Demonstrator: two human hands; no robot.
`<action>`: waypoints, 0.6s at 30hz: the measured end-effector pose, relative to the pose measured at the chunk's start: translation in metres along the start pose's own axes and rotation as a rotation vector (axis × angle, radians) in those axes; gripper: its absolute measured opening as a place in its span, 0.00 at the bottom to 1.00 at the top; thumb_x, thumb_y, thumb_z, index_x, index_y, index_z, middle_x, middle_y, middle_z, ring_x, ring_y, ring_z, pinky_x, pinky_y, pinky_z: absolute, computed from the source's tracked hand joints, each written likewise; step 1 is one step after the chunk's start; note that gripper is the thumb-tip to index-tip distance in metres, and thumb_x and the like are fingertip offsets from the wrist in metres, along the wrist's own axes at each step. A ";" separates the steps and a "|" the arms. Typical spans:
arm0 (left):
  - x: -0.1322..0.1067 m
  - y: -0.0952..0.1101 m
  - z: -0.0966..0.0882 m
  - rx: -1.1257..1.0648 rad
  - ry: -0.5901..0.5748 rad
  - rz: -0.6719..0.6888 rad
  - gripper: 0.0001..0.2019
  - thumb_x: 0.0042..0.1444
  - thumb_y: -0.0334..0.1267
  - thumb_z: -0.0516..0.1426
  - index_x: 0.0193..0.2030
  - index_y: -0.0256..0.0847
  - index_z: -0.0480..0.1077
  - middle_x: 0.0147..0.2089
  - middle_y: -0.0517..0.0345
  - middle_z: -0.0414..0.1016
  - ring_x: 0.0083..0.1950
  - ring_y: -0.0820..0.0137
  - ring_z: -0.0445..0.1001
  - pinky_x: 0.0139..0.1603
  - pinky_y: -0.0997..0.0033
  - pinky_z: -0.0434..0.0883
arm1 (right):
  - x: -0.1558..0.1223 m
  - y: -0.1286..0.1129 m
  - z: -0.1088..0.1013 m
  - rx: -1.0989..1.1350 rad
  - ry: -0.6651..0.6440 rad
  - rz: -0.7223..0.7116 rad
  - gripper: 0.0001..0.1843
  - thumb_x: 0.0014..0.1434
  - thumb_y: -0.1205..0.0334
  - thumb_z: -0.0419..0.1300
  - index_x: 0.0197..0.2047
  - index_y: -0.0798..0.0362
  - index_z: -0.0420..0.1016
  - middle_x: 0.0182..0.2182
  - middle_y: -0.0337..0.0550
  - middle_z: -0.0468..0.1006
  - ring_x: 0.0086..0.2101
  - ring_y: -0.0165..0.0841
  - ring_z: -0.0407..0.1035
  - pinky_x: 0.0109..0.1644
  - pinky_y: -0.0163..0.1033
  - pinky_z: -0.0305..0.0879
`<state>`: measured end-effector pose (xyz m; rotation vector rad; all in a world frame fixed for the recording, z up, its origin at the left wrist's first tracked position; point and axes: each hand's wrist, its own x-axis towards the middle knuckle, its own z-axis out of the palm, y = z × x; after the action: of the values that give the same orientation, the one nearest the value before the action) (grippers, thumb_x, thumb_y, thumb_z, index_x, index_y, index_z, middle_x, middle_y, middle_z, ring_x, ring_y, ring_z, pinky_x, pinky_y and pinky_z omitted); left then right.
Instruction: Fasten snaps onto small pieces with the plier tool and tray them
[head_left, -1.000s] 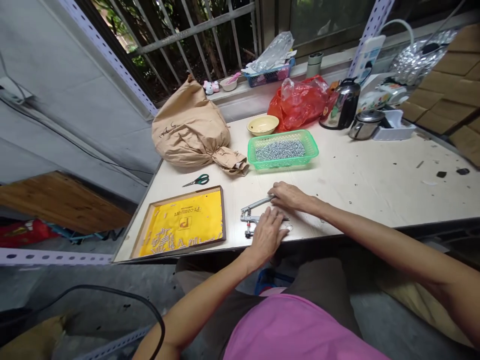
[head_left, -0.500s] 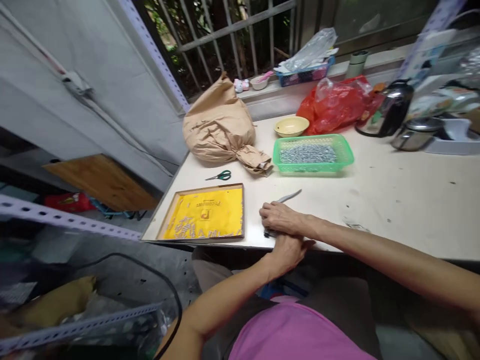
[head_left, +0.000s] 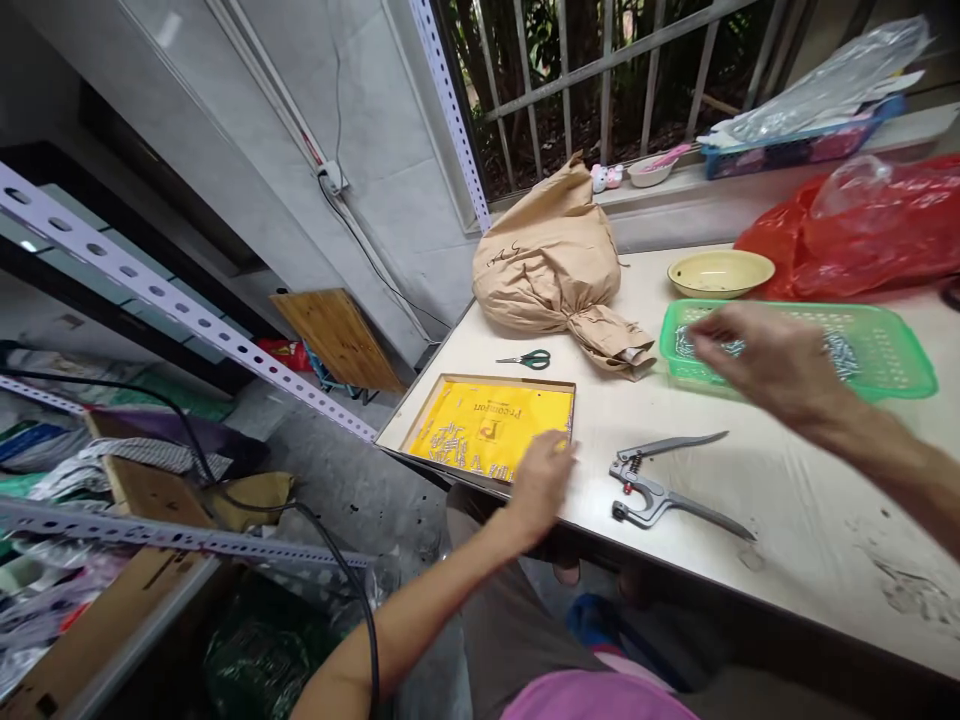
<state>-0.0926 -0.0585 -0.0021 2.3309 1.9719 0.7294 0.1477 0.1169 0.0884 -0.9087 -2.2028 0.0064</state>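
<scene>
My left hand (head_left: pixel 541 485) is over the right front corner of a shallow cardboard tray (head_left: pixel 574 412). Its fingers are curled together, and whatever they hold is hidden. A yellow sheet with dark print (head_left: pixel 517 405) lines the tray, and small metal pieces (head_left: pixel 450 445) are scattered along its front. Motion smears my right hand (head_left: pixel 780 365), which is over the green plastic basket (head_left: pixel 900 370); its fingertips cannot be read. Many small silvery metal parts (head_left: pixel 840 355) lie in that basket. Between my hands, grey hand pliers (head_left: pixel 660 495) with a spring rest on the table, handles spread.
Green-handled scissors (head_left: pixel 534 359) lie behind the tray. A tied brown paper bag (head_left: pixel 551 260), a yellow bowl (head_left: pixel 720 272) and red plastic bags (head_left: pixel 847 235) stand along the back of the white table (head_left: pixel 817 500). A black cable (head_left: pixel 322 540) hangs at left.
Both hands have let go of the pliers, which now lie on the table. My left hand has moved to the tray, my right to the green basket. The view has turned left.
</scene>
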 end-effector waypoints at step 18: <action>0.009 -0.151 -0.077 0.490 -0.469 -0.411 0.13 0.59 0.31 0.48 0.33 0.36 0.74 0.39 0.46 0.71 0.49 0.61 0.66 0.44 0.69 0.63 | -0.132 -0.001 0.016 0.046 -0.346 0.065 0.17 0.64 0.51 0.46 0.45 0.47 0.72 0.44 0.47 0.74 0.41 0.38 0.71 0.41 0.43 0.69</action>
<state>-0.2594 -0.0406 0.0250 1.9071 2.4389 -0.3278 0.1997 0.0397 -0.0070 -1.0141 -2.4753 0.2628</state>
